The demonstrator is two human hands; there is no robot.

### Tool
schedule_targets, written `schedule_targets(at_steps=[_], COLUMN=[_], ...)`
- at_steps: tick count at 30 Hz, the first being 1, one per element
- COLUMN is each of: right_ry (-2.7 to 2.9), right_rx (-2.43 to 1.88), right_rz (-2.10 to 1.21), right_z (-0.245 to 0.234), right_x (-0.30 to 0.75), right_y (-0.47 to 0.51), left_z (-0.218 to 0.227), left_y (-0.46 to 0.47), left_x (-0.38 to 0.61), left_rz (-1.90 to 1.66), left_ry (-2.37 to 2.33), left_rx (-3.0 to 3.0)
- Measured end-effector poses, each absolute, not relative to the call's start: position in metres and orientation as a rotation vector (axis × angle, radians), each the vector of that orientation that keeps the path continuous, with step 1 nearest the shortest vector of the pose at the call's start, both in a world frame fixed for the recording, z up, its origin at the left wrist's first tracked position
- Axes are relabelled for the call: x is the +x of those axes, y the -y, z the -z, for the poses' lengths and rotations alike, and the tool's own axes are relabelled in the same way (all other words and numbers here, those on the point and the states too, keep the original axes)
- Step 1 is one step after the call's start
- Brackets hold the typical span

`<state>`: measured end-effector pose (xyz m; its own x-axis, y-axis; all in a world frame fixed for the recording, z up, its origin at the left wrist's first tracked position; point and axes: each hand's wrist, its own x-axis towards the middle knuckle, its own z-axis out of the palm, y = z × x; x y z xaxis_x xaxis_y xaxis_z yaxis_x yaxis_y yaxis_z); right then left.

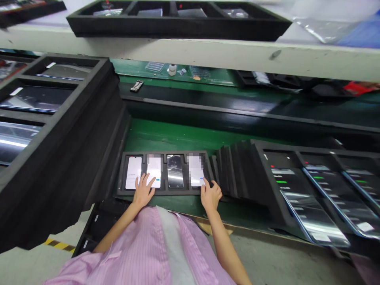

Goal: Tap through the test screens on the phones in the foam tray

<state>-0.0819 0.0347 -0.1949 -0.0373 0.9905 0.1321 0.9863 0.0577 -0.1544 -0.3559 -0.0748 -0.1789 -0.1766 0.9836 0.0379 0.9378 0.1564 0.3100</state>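
A black foam tray (165, 191) lies on the green bench and holds several phones side by side. My left hand (143, 189) lies open with spread fingers on the two leftmost phones, touching the lit second phone (154, 171) and the first phone (133, 172). My right hand (210, 194) rests at the tray's right end, its fingers curled with one fingertip on the lit rightmost phone (196, 171). The third phone (175, 171) has a dark screen and nobody touches it.
A tall stack of black trays with phones (50, 130) rises at the left. Another stack of trays with lit phones (314, 186) leans at the right. A dark conveyor belt (237, 111) runs behind, under a white shelf (208, 51) bearing another tray (178, 19).
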Motion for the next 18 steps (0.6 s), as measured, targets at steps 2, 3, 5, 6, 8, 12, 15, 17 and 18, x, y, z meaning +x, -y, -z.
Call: schedule_targets(at_steps=[2,3,5,6,8,12,15,17,18], right_ry=[2.125,2.126,2.120,2.113,2.099,2.074,2.057,2.047,2.042], right_rx=[-2.028,-2.026,-2.029,-2.032,-2.038,-2.033,-2.018,-2.010,-2.007], right_rz=[-0.031,-0.032,-0.036,-0.039,-0.049,-0.073,-0.089,-0.100,-0.105], right_z=[0.196,0.197,0.197,0.198,0.198,0.198,0.198,0.198,0.198], right_x=[-0.082,-0.082,-0.082,-0.082,-0.082,-0.082,-0.081,-0.081,-0.081], right_y=[-0.035,-0.035,-0.035,-0.035,-0.035,-0.035,-0.035,-0.035,-0.035], left_z=[0.180,0.180,0.181,0.181,0.182,0.184,0.186,0.186,0.185], left_y=[0.077,0.078,0.080,0.082,0.086,0.092,0.095,0.097,0.098], left_x=[-0.361,-0.365,-0.378,-0.386,-0.404,-0.428,-0.434,-0.436,-0.437], left_rz=[-0.496,-0.559,-0.698,-0.772,-0.897,-0.979,-0.980,-0.946,-0.918], left_ry=[-2.333,-2.405,-2.566,-2.628,-2.683,-2.632,-2.575,-2.518,-2.478], left_rx=[1.804,1.718,1.477,1.342,1.120,1.008,1.027,1.027,1.027])
